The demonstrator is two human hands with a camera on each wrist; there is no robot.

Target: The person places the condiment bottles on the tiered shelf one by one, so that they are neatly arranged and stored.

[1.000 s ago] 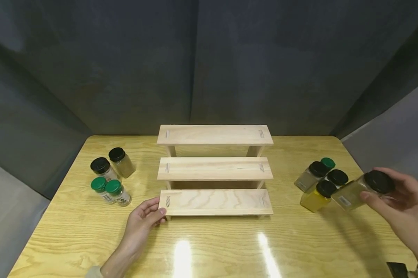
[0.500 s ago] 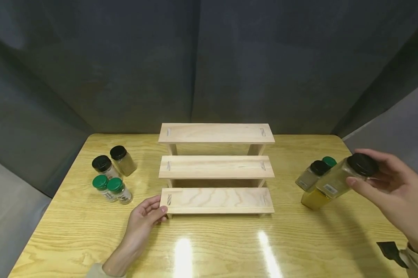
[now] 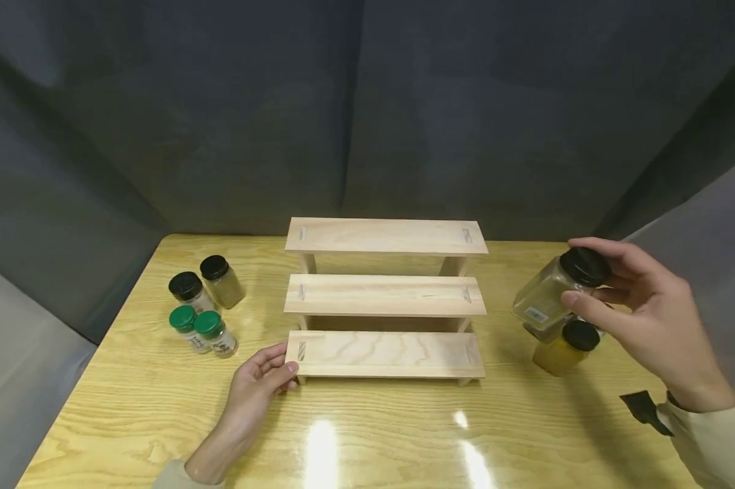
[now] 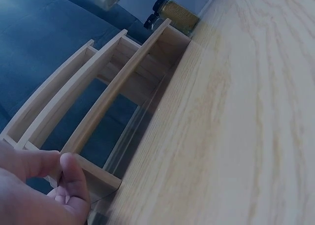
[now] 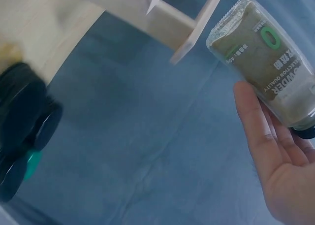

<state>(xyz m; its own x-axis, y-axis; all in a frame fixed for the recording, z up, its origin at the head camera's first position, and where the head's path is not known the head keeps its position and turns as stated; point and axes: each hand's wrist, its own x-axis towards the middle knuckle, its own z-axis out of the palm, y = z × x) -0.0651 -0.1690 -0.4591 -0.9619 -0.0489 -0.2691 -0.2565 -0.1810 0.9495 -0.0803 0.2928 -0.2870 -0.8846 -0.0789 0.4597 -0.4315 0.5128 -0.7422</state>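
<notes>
A three-tier wooden shelf (image 3: 386, 353) stands mid-table, its boards bare. My left hand (image 3: 251, 394) pinches the left end of its lowest board, thumb on top; the left wrist view shows the fingers at that corner. My right hand (image 3: 655, 322) grips a spice jar (image 3: 541, 299) of grey-brown powder near its black lid. The jar is raised and tilted, its base toward the shelf. Printed lettering and a green ring show on its side in the right wrist view. Below it is a yellow spice jar (image 3: 556, 358) with a black lid; the held jar and hand mostly hide other jars there.
Left of the shelf stand two black-lidded jars (image 3: 223, 285) and two green-lidded jars (image 3: 216, 334), close together. Dark curtains (image 3: 343, 115) hang behind the wooden table (image 3: 392, 435) and at its sides. A black strap (image 3: 645, 411) hangs by the right sleeve.
My right hand has carried the grey-brown spice jar leftward and a little up, across the right-hand jars toward the shelf. The left hand keeps its hold on the lowest board.
</notes>
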